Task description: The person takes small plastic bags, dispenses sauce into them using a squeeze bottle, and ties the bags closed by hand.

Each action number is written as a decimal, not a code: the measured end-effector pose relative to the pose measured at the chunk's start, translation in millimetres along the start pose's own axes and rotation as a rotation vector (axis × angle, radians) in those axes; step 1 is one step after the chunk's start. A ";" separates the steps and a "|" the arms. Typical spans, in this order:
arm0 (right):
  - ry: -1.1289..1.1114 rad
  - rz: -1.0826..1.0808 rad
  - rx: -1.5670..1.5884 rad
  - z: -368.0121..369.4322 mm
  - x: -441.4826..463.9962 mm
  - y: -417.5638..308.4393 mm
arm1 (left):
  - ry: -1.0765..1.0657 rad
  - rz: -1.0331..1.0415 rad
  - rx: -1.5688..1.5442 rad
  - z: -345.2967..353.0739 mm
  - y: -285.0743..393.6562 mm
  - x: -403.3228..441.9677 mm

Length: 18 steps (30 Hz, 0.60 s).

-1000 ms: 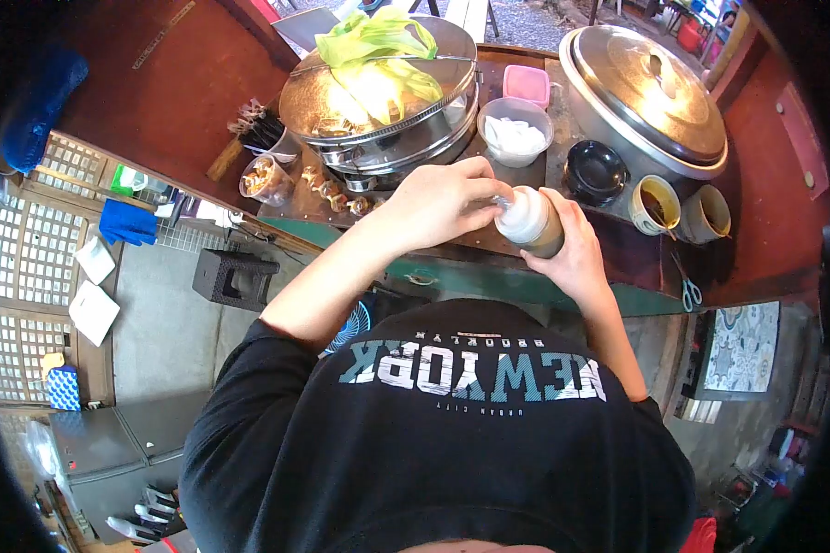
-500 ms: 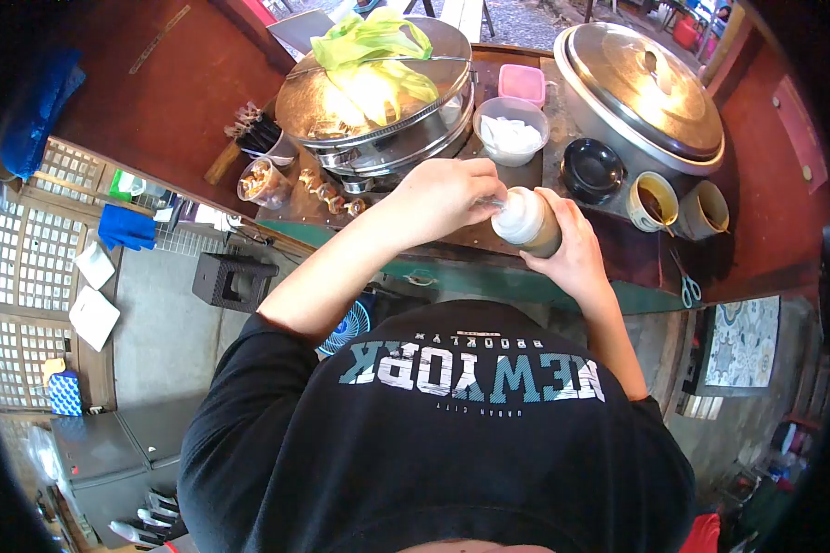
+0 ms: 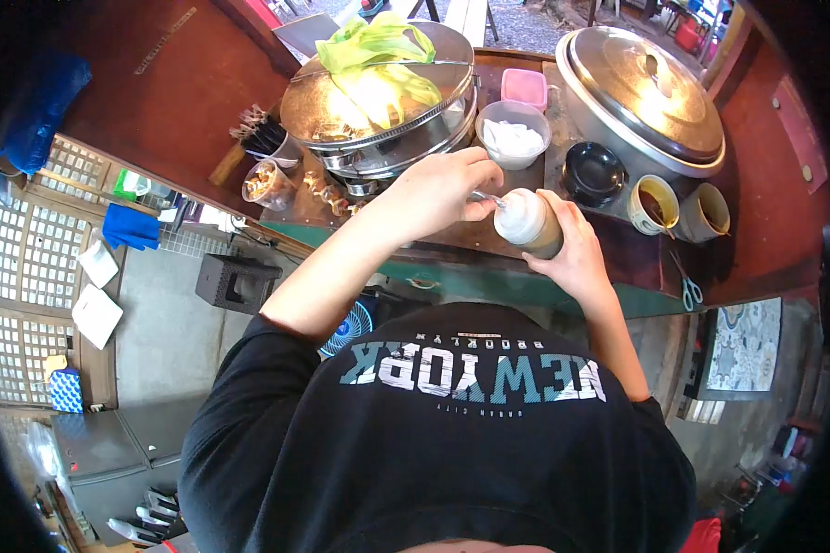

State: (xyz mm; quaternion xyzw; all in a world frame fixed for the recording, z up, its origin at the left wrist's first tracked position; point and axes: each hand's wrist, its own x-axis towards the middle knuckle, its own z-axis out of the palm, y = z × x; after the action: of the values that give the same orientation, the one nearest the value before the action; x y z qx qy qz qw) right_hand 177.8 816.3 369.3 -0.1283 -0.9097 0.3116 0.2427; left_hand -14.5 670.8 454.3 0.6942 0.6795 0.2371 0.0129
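Observation:
My right hand (image 3: pixel 574 247) is wrapped around a squeeze bottle (image 3: pixel 527 221) with a whitish top and a brownish lower part, tilted toward the left. Close to the bottle's top, my left hand (image 3: pixel 450 189) pinches a thin, shiny, silvery piece (image 3: pixel 485 196); its kind is too small to make out. That piece reaches to the bottle's top. Just beyond the hands stands a clear tub (image 3: pixel 513 138) with white contents. A black bowl (image 3: pixel 594 173) sits to the right of it.
A steamer pot (image 3: pixel 378 152) with a green plastic bag (image 3: pixel 378 55) on its lid is at back left; a large lidded pot (image 3: pixel 650 92) at back right. Two sauce cups (image 3: pixel 653 205), scissors (image 3: pixel 686 281), skewers (image 3: pixel 321 194) and a pink container (image 3: pixel 524 88) share the counter.
My left hand has drawn slightly left and up from the bottle's top, showing more of the silvery piece. My right hand keeps its hold on the bottle. The whole view has shifted slightly.

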 end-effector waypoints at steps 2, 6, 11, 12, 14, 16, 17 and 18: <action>-0.006 0.003 0.002 -1.1 0.0 0.5 | -0.020 0.021 0.019 -0.1 -2.0 1.4; 0.026 -0.030 -0.020 -2.9 0.7 2.5 | -0.037 0.087 0.035 4.7 -2.1 5.2; 0.011 -0.042 -0.104 -14.9 2.5 1.4 | 0.028 0.113 -0.062 24.0 -4.4 7.9; -0.011 -0.034 -0.120 -20.0 4.4 2.4 | 0.051 0.094 -0.097 28.0 -6.1 7.8; -0.070 -0.024 -0.175 -34.5 11.0 3.1 | 0.123 0.062 -0.172 36.5 -9.1 8.5; -0.148 -0.020 -0.250 -55.3 21.3 -3.3 | 0.219 0.032 -0.255 46.6 -10.6 9.3; -0.184 -0.044 -0.334 -68.8 27.4 -12.8 | 0.252 -0.023 -0.318 50.7 -10.4 10.4; -0.190 -0.090 -0.402 -77.7 33.5 -14.7 | 0.295 -0.056 -0.357 54.1 -9.9 11.7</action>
State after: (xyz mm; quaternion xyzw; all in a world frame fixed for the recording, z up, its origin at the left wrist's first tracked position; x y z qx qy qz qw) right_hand 188.6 857.0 444.1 -0.1033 -0.9770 0.1238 0.1393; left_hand -5.5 699.1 406.6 0.6197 0.6402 0.4520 0.0425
